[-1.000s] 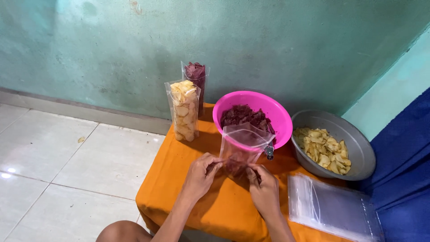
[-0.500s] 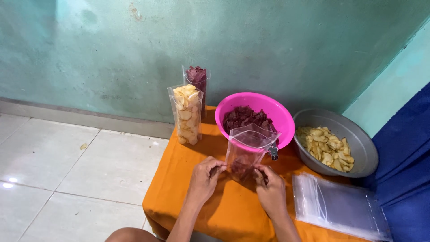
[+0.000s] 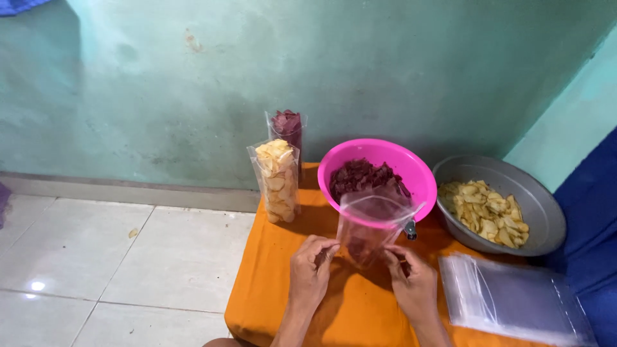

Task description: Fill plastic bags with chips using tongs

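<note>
On the orange desk [image 3: 302, 302] we hold a clear pouch [image 3: 371, 222] upright between both hands, just in front of the pink bowl [image 3: 411, 168] of dark red chips. Our left hand [image 3: 308, 273] has its grip pinched shut on the pouch's lower left corner; our right hand [image 3: 414, 283] has its grip closed on the lower right corner. A few red chips sit in the bottom of the pouch, and its mouth stands open. A small dark clip [image 3: 409, 228] hangs at its upper right edge.

We judge the pouch light, thin and slippery, soft enough to buckle or tip if pressed at the middle. The chips inside are brittle, so squeezing the filled part would crush them. The bottom corners and side seams, where the film is folded and stiffer, look the best places to hold.

Behind the left hand stand a yellow-chip bag [image 3: 277, 180] and a red-chip bag [image 3: 287, 128], both full. A grey bowl [image 3: 540, 199] of yellow chips sits to the right, and spare pouches [image 3: 514, 299] lie beside the right hand.
</note>
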